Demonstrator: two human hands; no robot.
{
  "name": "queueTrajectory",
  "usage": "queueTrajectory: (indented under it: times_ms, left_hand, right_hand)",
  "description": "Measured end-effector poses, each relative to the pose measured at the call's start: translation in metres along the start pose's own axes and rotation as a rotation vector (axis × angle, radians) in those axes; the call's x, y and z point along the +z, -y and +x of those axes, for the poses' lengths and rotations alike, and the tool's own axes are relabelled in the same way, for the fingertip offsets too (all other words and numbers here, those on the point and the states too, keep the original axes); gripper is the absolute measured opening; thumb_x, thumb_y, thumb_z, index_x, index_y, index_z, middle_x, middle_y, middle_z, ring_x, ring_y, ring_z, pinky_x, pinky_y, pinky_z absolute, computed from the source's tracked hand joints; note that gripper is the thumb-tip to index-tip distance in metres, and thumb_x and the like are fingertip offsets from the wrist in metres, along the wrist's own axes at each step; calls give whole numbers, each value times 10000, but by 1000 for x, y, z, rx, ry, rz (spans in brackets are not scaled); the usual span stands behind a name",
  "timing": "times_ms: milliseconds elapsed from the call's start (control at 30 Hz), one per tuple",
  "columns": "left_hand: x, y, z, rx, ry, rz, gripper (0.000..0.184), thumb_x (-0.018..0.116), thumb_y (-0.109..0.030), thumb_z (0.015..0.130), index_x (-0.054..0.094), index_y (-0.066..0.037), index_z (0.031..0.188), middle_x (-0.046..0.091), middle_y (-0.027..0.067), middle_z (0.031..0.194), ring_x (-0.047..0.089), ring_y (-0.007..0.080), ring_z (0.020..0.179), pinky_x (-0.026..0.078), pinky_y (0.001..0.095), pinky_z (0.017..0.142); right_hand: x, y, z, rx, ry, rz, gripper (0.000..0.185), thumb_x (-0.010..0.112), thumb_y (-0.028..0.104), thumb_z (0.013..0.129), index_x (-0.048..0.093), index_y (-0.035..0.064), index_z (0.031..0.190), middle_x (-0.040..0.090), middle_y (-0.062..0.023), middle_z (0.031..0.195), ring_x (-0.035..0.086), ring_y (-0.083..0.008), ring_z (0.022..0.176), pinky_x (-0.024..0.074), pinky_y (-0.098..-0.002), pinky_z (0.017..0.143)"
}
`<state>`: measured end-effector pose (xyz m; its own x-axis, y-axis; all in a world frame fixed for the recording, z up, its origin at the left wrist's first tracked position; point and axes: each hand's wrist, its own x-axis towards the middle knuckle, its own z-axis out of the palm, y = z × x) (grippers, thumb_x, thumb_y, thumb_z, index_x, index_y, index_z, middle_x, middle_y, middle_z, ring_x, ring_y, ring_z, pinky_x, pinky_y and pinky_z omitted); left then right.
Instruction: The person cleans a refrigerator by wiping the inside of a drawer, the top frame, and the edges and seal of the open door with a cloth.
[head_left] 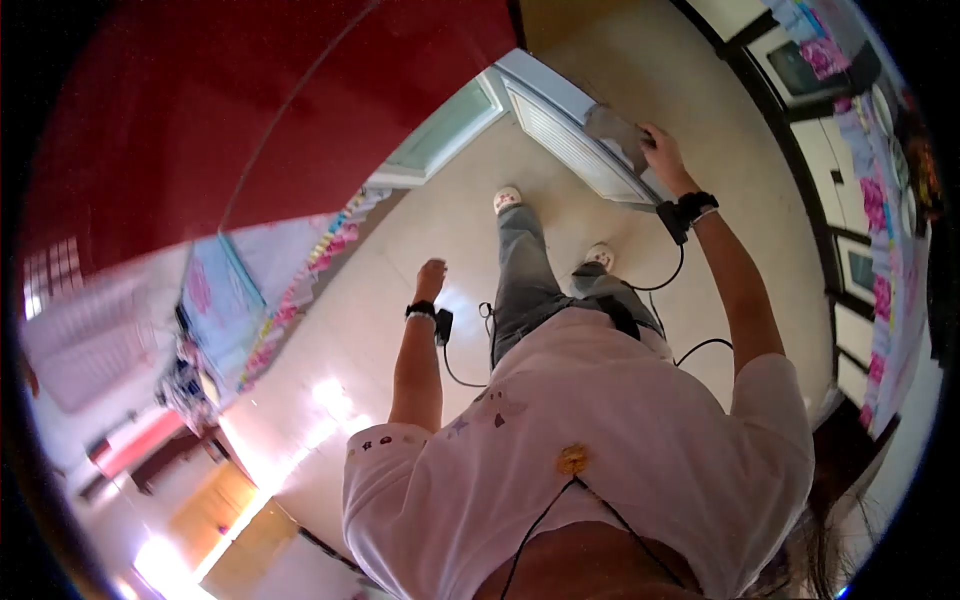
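Observation:
My right hand (661, 158) is closed on a greyish-brown cloth (617, 136) at the top edge of a white panel door (565, 125). The cloth lies over that edge, and part of it hangs down the door's side. My left hand (431, 279) hangs low over the floor, away from any object. Its fingers look curled together, with nothing visible in them. Black bands with small boxes and cables are strapped on both wrists.
A large glossy red surface (270, 110) fills the upper left, beside a pale glass-like panel (445, 130). Flowered covers drape a surface at left (225, 295) and a long counter at right (875, 210). My feet stand on the pale tiled floor (350, 300).

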<state>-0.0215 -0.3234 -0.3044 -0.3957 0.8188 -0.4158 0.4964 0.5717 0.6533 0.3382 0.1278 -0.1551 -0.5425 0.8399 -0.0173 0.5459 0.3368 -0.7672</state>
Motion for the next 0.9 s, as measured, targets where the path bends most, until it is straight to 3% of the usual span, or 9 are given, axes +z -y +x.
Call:
queueTrajectory:
  times_ms: [33, 67, 100, 200, 367, 433, 567, 767, 900]
  left_hand:
    - [-12, -8, 37, -74, -65, -195, 221, 492, -193, 850, 556, -20, 971, 606, 73, 884, 582, 195, 812, 478, 299, 691]
    - [-42, -71, 60, -15, -80, -19, 213, 497, -215, 857, 562, -38, 957, 607, 86, 863, 586, 209, 813, 469, 329, 706]
    - [-56, -105, 92, 89, -117, 1, 144, 485, -159, 816, 578, -62, 869, 604, 142, 910, 568, 322, 839, 453, 381, 735]
    - [-82, -198, 173, 483, -172, 148, 97, 505, -75, 790, 572, -49, 855, 582, 170, 829, 561, 326, 806, 443, 403, 694]
    - [-87, -324, 238, 774, -93, 267, 373, 503, -34, 765, 454, -15, 1134, 494, 167, 1118, 462, 327, 1047, 388, 377, 888]
    - [-71, -332, 253, 800, -44, 261, 412, 497, -25, 763, 423, -1, 1168, 457, 168, 1173, 434, 323, 1091, 367, 366, 924]
    - [-40, -324, 271, 806, 142, 498, 558, 549, -70, 735, 351, -12, 1252, 327, 164, 1312, 339, 299, 1198, 304, 421, 975]
    - [-18, -319, 293, 1058, 185, 773, 719, 625, -213, 722, 264, -13, 1310, 170, 181, 1398, 141, 332, 1298, 187, 459, 1029]
    - [-12, -318, 305, 1062, 203, 767, 718, 630, -219, 710, 287, -43, 1315, 187, 147, 1398, 173, 301, 1292, 187, 430, 1036]
  right_hand:
    - [1, 10, 9, -7, -77, 6, 314, 541, 39, 759, 516, 69, 1071, 584, -168, 941, 585, -299, 824, 455, -340, 684]
    - [3, 21, 19, 25, -115, 10, 314, 541, 39, 759, 516, 69, 1071, 584, -168, 941, 585, -299, 824, 455, -340, 684]
    - [4, 33, 28, 97, -165, -60, 306, 524, 66, 776, 517, 71, 1082, 587, -177, 931, 583, -312, 822, 463, -356, 692]
    - [28, 60, 49, 143, -312, -198, 327, 503, 90, 782, 511, 95, 1109, 586, -175, 956, 577, -333, 830, 474, -386, 699]
    - [85, 86, 92, -5, -389, -331, 415, 506, 52, 732, 494, 128, 1140, 543, -137, 1115, 540, -314, 958, 461, -409, 785]
    - [129, 73, 98, 55, -165, -498, 446, 510, 53, 712, 481, 124, 1151, 466, -109, 1233, 443, -276, 1123, 370, -397, 936]
    - [176, 64, 81, 114, -264, -493, 366, 511, 21, 703, 493, 56, 1066, 382, -69, 1307, 333, -246, 1221, 266, -392, 1006]
    - [166, 67, 72, 151, -204, -476, 472, 535, 52, 710, 423, 58, 1169, 330, -56, 1347, 287, -243, 1254, 248, -408, 1021]
    - [173, 67, 63, 332, -222, -518, 525, 499, 65, 727, 384, 55, 1239, 276, -79, 1375, 245, -253, 1269, 216, -466, 1028]
